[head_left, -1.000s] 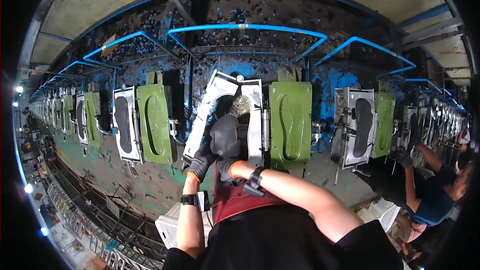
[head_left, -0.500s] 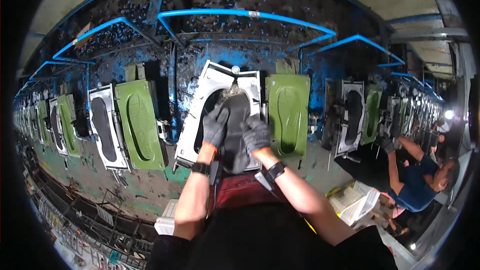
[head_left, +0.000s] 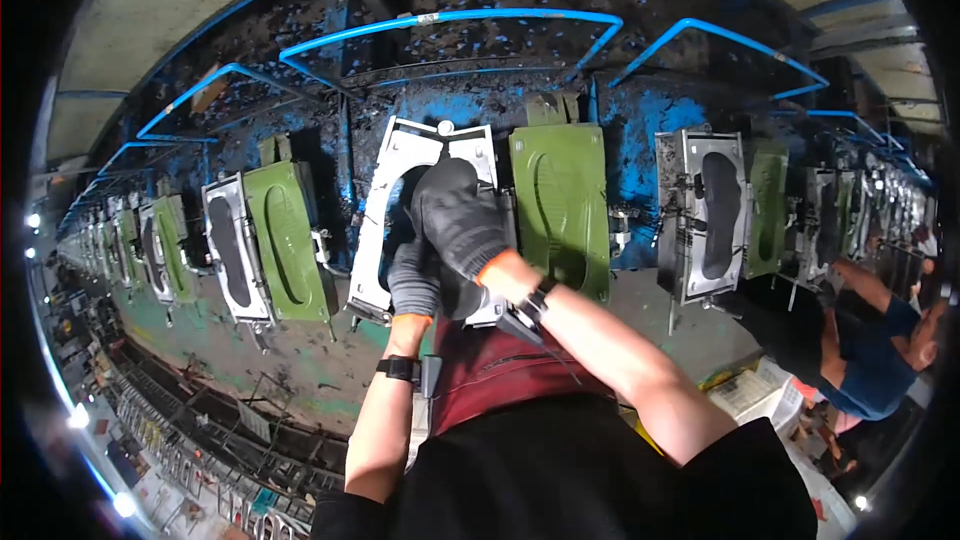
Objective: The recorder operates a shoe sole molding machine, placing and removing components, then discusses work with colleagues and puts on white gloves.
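A dark grey shoe sole (head_left: pixel 460 297) lies in the pale metal mould (head_left: pixel 372 240) in front of me, partly lifted across its cavity. My left hand (head_left: pixel 412 278), in a grey knit glove with an orange cuff, is closed at the lower left edge of the sole. Reaching across from the right, my right hand (head_left: pixel 462 225) wears a matching glove and is curled over the upper part of the sole, hiding much of it. A green mould half (head_left: pixel 562 210) with a sole-shaped hollow stands just right of the pale one.
Another green mould half (head_left: pixel 284 240) and a pale mould with a dark sole (head_left: pixel 228 250) stand to the left. More pairs line both sides. A blue pipe frame (head_left: pixel 500 15) runs above. At the right, a co-worker (head_left: pixel 870 350) works near a white crate (head_left: pixel 755 395).
My right hand has moved up and left over the upper sole. My left hand has shifted slightly down and left. The view has turned a little.
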Demonstrator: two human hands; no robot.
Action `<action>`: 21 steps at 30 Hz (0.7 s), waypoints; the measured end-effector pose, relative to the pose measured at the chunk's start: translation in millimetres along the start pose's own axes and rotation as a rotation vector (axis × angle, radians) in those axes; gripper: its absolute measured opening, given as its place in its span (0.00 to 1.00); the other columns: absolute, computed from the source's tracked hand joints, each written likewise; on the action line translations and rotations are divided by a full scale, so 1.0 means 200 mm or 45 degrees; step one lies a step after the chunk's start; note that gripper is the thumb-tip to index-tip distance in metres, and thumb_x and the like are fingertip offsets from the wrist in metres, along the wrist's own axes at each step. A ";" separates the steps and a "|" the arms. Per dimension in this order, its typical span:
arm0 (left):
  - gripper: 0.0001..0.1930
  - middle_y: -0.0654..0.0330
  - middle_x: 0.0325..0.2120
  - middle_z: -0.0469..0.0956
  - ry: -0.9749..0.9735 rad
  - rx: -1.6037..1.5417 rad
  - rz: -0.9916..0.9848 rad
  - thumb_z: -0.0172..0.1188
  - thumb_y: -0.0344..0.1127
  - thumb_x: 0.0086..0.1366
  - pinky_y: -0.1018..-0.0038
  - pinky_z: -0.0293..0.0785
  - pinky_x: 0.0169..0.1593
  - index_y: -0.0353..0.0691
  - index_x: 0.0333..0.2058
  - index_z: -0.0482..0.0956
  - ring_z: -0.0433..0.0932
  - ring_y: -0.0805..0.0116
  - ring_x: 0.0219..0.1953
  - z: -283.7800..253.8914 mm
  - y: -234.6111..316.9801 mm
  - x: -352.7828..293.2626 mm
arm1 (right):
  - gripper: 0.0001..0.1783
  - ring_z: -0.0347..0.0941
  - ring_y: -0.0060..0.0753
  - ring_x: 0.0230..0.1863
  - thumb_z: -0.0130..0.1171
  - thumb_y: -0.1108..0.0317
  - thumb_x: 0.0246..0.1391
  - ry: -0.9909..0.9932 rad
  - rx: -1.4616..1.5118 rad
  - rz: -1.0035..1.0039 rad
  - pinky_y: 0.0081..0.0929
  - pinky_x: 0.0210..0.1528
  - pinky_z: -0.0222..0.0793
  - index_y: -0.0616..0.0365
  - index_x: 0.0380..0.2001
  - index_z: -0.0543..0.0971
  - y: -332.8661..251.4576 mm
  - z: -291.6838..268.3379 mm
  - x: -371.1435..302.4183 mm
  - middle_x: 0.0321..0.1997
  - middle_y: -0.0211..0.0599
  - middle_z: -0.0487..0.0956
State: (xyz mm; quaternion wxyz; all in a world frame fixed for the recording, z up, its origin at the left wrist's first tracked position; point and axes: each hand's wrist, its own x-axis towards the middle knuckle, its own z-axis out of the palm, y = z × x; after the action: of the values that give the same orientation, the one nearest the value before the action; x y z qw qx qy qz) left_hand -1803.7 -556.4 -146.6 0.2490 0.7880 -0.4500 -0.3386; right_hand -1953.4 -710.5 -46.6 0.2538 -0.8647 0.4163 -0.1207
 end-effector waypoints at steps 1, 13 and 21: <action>0.23 0.44 0.50 0.82 0.134 -0.206 -0.165 0.64 0.35 0.65 0.57 0.78 0.59 0.38 0.59 0.80 0.80 0.41 0.54 -0.08 -0.36 -0.12 | 0.18 0.81 0.44 0.52 0.57 0.64 0.59 0.059 0.023 -0.557 0.59 0.57 0.71 0.48 0.52 0.82 -0.23 0.01 0.12 0.50 0.34 0.85; 0.80 0.36 0.60 0.75 -0.655 1.056 -0.385 0.89 0.50 0.35 0.56 0.79 0.61 0.27 0.76 0.39 0.79 0.41 0.59 -0.74 0.07 -0.17 | 0.11 0.76 0.41 0.63 0.60 0.62 0.57 -0.244 -0.365 -0.648 0.56 0.51 0.71 0.39 0.38 0.90 0.01 0.05 0.05 0.56 0.29 0.83; 0.48 0.34 0.51 0.81 -0.760 0.591 0.194 0.72 0.62 0.55 0.53 0.78 0.56 0.33 0.65 0.67 0.81 0.35 0.53 -0.34 0.08 -0.56 | 0.24 0.71 0.46 0.69 0.66 0.55 0.49 -0.168 -0.475 -0.505 0.58 0.61 0.68 0.43 0.51 0.87 0.01 0.10 -0.07 0.64 0.38 0.80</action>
State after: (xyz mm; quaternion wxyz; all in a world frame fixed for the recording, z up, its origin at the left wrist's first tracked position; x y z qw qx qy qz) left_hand -1802.2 -458.6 -57.5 -0.0533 0.6544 -0.6247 -0.4227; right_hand -1954.8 -694.0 -64.0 0.0881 -0.9670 0.2367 -0.0326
